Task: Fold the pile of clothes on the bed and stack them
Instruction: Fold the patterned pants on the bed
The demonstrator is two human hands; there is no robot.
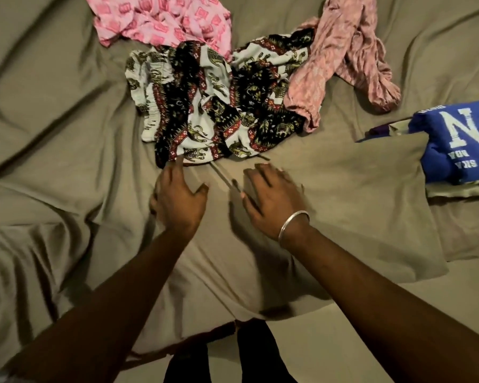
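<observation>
From the head camera, I look down on a bed (53, 139) covered in an olive-grey sheet, both bare arms stretched forward over it. My left hand (179, 200) hovers with fingers spread and relaxed, gripping nothing, its fingertips at the near hem of the elephant-print garment (213, 106), a crumpled black, white and red piece lying just ahead of both hands; motion blur keeps me from telling whether they touch the cloth. My right hand (268, 197), a silver bangle (291, 225) on its wrist, is likewise spread wide and holds nothing, poised over the corner of an olive pillow (357, 217) that extends to its right. Beyond the elephant print, ahead of the left hand, lies a bright pink patterned garment (161, 20), unfolded. Ahead and to the right of the right hand, a dusty-pink garment (343, 59) is draped in a loose heap, touching the elephant print. Far to the right of the right hand, past the pillow, a folded blue shirt (456, 142) with a large white letter N sits atop other folded cloth.
</observation>
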